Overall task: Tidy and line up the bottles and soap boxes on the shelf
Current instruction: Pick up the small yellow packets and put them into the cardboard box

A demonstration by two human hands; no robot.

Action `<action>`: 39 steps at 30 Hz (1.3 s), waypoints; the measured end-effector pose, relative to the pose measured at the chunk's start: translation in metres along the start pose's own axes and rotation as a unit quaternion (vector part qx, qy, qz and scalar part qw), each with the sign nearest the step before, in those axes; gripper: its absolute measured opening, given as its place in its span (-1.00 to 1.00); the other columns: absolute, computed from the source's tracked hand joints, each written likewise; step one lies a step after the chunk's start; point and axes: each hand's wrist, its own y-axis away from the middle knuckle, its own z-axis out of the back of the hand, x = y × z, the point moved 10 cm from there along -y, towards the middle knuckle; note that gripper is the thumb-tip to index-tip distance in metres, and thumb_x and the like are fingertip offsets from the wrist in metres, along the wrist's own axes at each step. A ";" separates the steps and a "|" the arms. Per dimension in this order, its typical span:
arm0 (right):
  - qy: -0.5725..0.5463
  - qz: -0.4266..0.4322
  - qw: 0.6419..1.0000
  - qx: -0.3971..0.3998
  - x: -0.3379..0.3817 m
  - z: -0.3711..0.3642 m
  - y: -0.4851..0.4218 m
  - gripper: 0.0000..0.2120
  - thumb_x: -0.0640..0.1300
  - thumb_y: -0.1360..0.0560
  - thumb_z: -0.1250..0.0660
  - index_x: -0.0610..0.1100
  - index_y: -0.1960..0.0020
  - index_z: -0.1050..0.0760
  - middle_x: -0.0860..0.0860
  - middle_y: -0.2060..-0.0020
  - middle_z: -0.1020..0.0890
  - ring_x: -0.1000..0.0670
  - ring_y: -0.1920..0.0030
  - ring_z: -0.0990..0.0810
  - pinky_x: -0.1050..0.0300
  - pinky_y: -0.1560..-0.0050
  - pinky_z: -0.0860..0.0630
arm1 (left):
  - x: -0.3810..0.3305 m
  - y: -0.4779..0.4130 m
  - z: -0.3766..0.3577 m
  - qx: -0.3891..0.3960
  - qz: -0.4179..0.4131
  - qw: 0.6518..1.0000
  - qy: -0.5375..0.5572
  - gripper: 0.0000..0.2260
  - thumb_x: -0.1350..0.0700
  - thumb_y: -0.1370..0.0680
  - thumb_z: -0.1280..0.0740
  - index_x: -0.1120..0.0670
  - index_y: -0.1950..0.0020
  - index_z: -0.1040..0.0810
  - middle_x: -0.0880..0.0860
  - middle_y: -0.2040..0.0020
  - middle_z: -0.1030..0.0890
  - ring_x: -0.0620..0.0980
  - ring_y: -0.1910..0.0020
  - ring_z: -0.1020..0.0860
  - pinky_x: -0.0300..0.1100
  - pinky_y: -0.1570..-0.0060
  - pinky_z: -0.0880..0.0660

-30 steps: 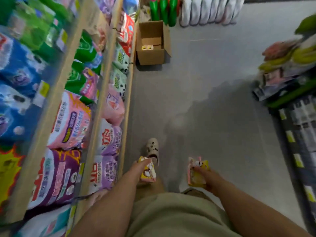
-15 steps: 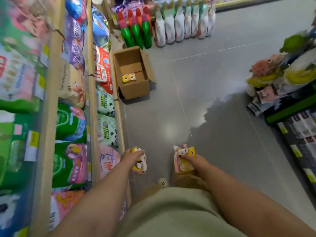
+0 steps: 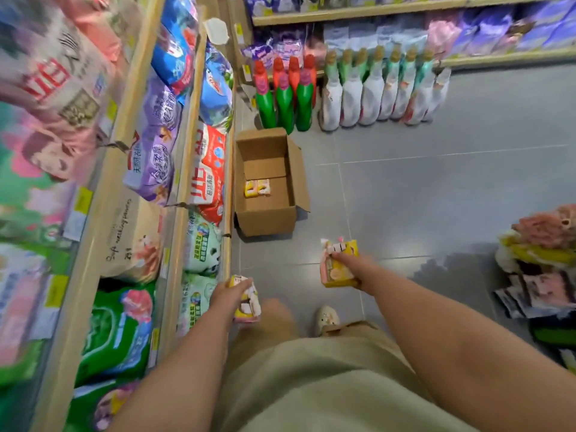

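Note:
My left hand grips a yellow and pink soap box low beside the shelf edge. Over the grey floor, my right hand holds a stack of yellow and pink soap boxes. Ahead on the floor stands an open cardboard box with two more soap boxes inside. Against the far shelf stand green bottles with red caps and a row of white bottles.
A wooden shelf unit full of detergent bags runs along my left. The far shelf holds purple and blue packs. Piled goods sit at the right. My foot in a white clog is on the grey tiles.
I have walked forward along the aisle, so the cardboard box and the bottles are nearer. Both hands keep hold of their soap boxes.

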 end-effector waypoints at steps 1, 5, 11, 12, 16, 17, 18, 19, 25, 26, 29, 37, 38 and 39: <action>0.016 0.001 1.000 -0.003 0.017 -0.004 -0.010 -0.57 -0.08 -0.44 -0.43 -0.18 -0.24 -0.44 -0.17 -0.11 -0.60 -0.14 -0.01 -0.62 -0.02 -0.07 -0.57 | -0.014 -0.010 -0.004 0.000 0.002 1.000 -0.001 -0.56 0.01 -0.44 -0.47 0.18 -0.22 -0.50 0.19 -0.09 -0.59 0.16 0.07 -0.61 -0.08 0.18 -0.56; 0.041 -0.037 0.998 -0.013 0.047 -0.020 -0.050 -0.59 -0.07 -0.43 -0.44 -0.19 -0.20 -0.47 -0.18 -0.08 -0.62 -0.14 0.00 -0.63 -0.03 -0.07 -0.56 | -0.056 -0.053 -0.017 0.012 0.033 0.999 -0.024 -0.46 -0.02 -0.41 -0.48 0.17 -0.30 -0.45 0.19 -0.20 -0.54 0.19 -0.10 -0.56 0.04 -0.10 -0.53; 0.056 -0.088 0.993 -0.061 0.083 -0.042 -0.107 -0.77 -0.05 -0.39 -0.48 -0.16 0.05 -0.55 -0.08 0.25 -0.65 -0.05 0.25 -0.64 0.12 0.23 -0.57 | -0.177 -0.152 0.006 0.021 0.039 0.998 -0.040 -0.45 -0.06 -0.42 -0.46 0.13 -0.32 -0.44 0.18 -0.20 -0.55 0.19 -0.09 -0.57 0.11 -0.10 -0.53; 0.061 -0.092 0.992 -0.062 0.095 -0.049 -0.114 -0.76 -0.03 -0.39 -0.48 -0.15 0.06 -0.55 -0.08 0.25 -0.65 -0.07 0.22 -0.65 0.09 0.17 -0.59 | -0.201 -0.167 0.011 0.023 0.024 0.998 -0.051 -0.44 -0.06 -0.41 -0.46 0.11 -0.33 -0.42 0.16 -0.22 -0.54 0.18 -0.11 -0.56 0.12 -0.12 -0.52; 0.047 -0.072 0.995 -0.044 0.160 -0.088 -0.148 -0.81 -0.03 -0.39 -0.48 -0.10 0.13 -0.55 -0.02 0.31 -0.66 0.01 0.31 -0.65 0.20 0.40 -0.54 | -0.288 -0.214 0.023 0.031 -0.022 0.994 -0.099 -0.41 -0.10 -0.40 -0.47 0.12 -0.34 -0.41 0.12 -0.22 -0.53 0.16 -0.15 -0.53 0.10 -0.18 -0.49; 0.039 -0.067 0.996 -0.039 0.176 -0.098 -0.155 -0.81 -0.02 -0.39 -0.48 -0.10 0.12 -0.55 -0.03 0.28 -0.67 0.00 0.28 -0.66 0.20 0.37 -0.55 | -0.301 -0.222 0.024 0.031 -0.021 0.994 -0.104 -0.41 -0.11 -0.39 -0.46 0.11 -0.33 -0.41 0.12 -0.20 -0.54 0.16 -0.13 -0.54 0.10 -0.17 -0.50; 0.032 -0.065 0.997 -0.029 0.190 -0.108 -0.162 -0.79 -0.02 -0.40 -0.47 -0.11 0.08 -0.55 -0.05 0.22 -0.68 -0.03 0.22 -0.67 0.14 0.28 -0.59 | -0.310 -0.230 0.024 0.032 -0.015 0.994 -0.101 -0.41 -0.11 -0.39 -0.46 0.11 -0.32 -0.41 0.11 -0.19 -0.55 0.16 -0.13 -0.54 0.10 -0.17 -0.50; 0.025 -0.067 0.997 -0.018 0.201 -0.117 -0.169 -0.76 -0.01 -0.40 -0.47 -0.12 0.03 -0.56 -0.07 0.17 -0.69 -0.06 0.16 -0.67 0.07 0.14 -0.62 | -0.317 -0.236 0.023 0.031 -0.008 0.995 -0.091 -0.41 -0.11 -0.38 -0.47 0.11 -0.32 -0.41 0.11 -0.18 -0.55 0.15 -0.12 -0.54 0.10 -0.17 -0.50; 0.032 -0.067 0.997 0.019 0.263 -0.151 -0.223 -0.67 -0.03 -0.40 -0.47 -0.13 -0.10 -0.55 -0.12 0.03 -0.68 -0.10 0.05 -0.67 -0.02 -0.03 -0.59 | -0.330 -0.268 0.005 0.014 0.034 0.998 -0.041 -0.38 -0.07 -0.40 -0.48 0.11 -0.38 -0.37 0.13 -0.24 -0.51 0.16 -0.20 -0.48 0.08 -0.23 -0.44; 0.051 -0.068 0.996 0.022 0.271 -0.154 -0.233 -0.65 -0.02 -0.39 -0.47 -0.14 -0.10 -0.55 -0.12 0.01 -0.67 -0.11 0.03 -0.66 -0.04 -0.06 -0.59 | -0.330 -0.273 0.000 0.014 0.042 0.999 -0.031 -0.37 -0.07 -0.40 -0.47 0.11 -0.39 -0.36 0.12 -0.25 -0.50 0.15 -0.21 -0.48 0.07 -0.25 -0.43; 0.139 -0.051 0.989 0.023 0.300 -0.159 -0.272 -0.63 0.03 -0.38 -0.48 -0.17 -0.08 -0.57 -0.14 0.01 -0.66 -0.13 0.01 -0.65 -0.09 -0.11 -0.56 | -0.338 -0.294 -0.013 0.009 0.065 0.998 0.004 -0.38 -0.06 -0.42 -0.47 0.10 -0.40 -0.36 0.12 -0.30 -0.48 0.15 -0.24 -0.47 0.07 -0.26 -0.43; 0.164 -0.054 0.985 -0.017 0.311 -0.174 -0.402 -0.71 0.05 -0.37 -0.48 -0.09 0.01 -0.58 -0.11 0.03 -0.66 -0.12 0.02 -0.65 -0.09 -0.13 -0.55 | -0.354 -0.403 -0.043 -0.003 0.072 0.997 -0.030 -0.29 -0.17 -0.37 -0.46 0.09 -0.42 -0.35 0.11 -0.36 -0.44 0.16 -0.28 -0.44 0.09 -0.28 -0.41; 0.167 -0.052 0.984 -0.024 0.305 -0.177 -0.424 -0.72 0.06 -0.37 -0.48 -0.08 0.03 -0.58 -0.10 0.03 -0.67 -0.10 0.04 -0.65 -0.07 -0.12 -0.56 | -0.352 -0.424 -0.049 -0.001 0.074 0.997 -0.031 -0.30 -0.17 -0.36 -0.47 0.08 -0.41 -0.36 0.10 -0.35 -0.44 0.16 -0.28 -0.44 0.07 -0.27 -0.41; 0.171 -0.045 0.984 -0.031 0.300 -0.181 -0.449 -0.74 0.06 -0.37 -0.48 -0.07 0.04 -0.57 -0.08 0.04 -0.67 -0.08 0.06 -0.64 -0.05 -0.11 -0.56 | -0.351 -0.446 -0.057 -0.002 0.072 0.997 -0.031 -0.30 -0.18 -0.35 -0.47 0.07 -0.39 -0.37 0.10 -0.34 -0.45 0.15 -0.27 -0.45 0.06 -0.26 -0.42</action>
